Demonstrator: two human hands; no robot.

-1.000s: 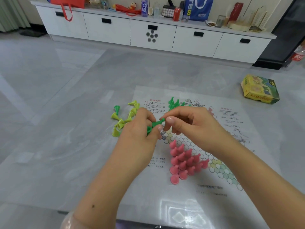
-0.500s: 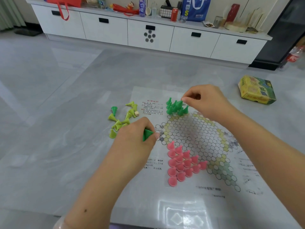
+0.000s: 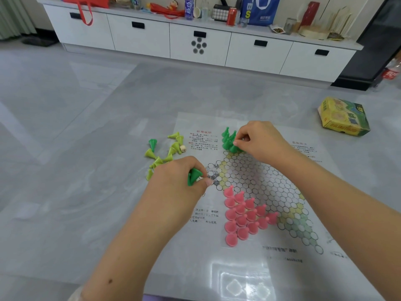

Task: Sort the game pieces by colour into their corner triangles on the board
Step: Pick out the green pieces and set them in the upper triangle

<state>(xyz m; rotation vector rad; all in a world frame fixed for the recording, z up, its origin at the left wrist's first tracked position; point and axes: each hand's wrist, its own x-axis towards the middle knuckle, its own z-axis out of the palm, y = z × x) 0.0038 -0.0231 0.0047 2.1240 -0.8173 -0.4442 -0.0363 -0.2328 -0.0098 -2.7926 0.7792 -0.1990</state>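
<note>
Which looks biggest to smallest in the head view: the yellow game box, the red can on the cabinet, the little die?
1. yellow game box
2. red can, though it stands farther off, so its rank against the box is unsure
3. die

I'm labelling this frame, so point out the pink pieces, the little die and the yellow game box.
pink pieces [image 3: 245, 218], head view, middle of the cluster.
die [image 3: 183, 148], head view, its top face.
yellow game box [image 3: 342, 118], head view, printed lid.

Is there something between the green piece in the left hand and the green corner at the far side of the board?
Nothing visible blocks it. The left hand grips a green piece, and bare board lies between it and the green group. Only the right hand, pinching a piece there, occupies that corner.
</note>
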